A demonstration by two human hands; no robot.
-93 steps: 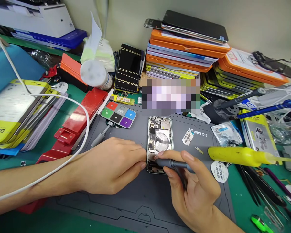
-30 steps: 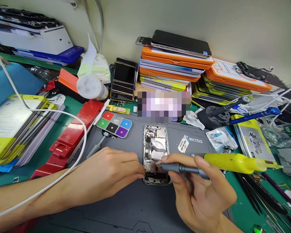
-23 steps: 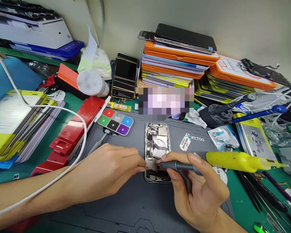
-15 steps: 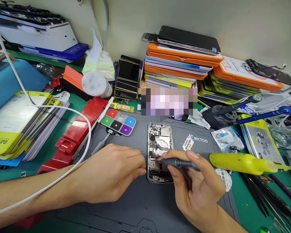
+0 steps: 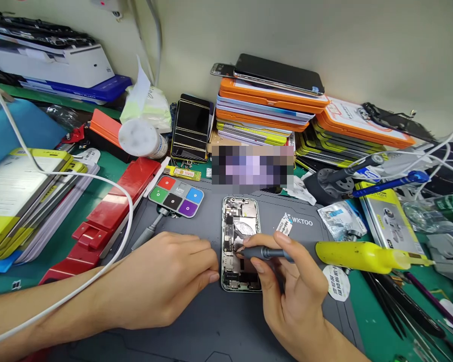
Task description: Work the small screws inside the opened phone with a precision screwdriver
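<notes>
An opened smartphone [image 5: 249, 208] lies on the grey work mat [image 5: 196, 322], its inner boards and metal parts exposed. My right hand [image 5: 296, 286] grips a dark grey pen-shaped screwdriver [image 5: 266, 253] between thumb and fingers. The tool slants leftward, its tip at the phone's middle, beside the dark board. My left hand [image 5: 177, 276] is closed, knuckles up, with the fingertips right at the phone's left edge. What those curled fingers hold, if anything, is hidden.
Left of the phone are a screw tray [image 5: 179, 193] with coloured squares and another screwdriver [image 5: 151, 231]. A razor blade [image 5: 284, 225] and yellow squeeze bottle [image 5: 362, 256] lie right, near black tweezers [image 5: 387, 301]. A white cable [image 5: 130, 211] crosses my left forearm. Boxes [image 5: 268, 98] stack behind.
The camera view has shifted, so the whole scene sits slightly lower and further left. Both hands keep nearly the same place at the phone, the screwdriver still held.
</notes>
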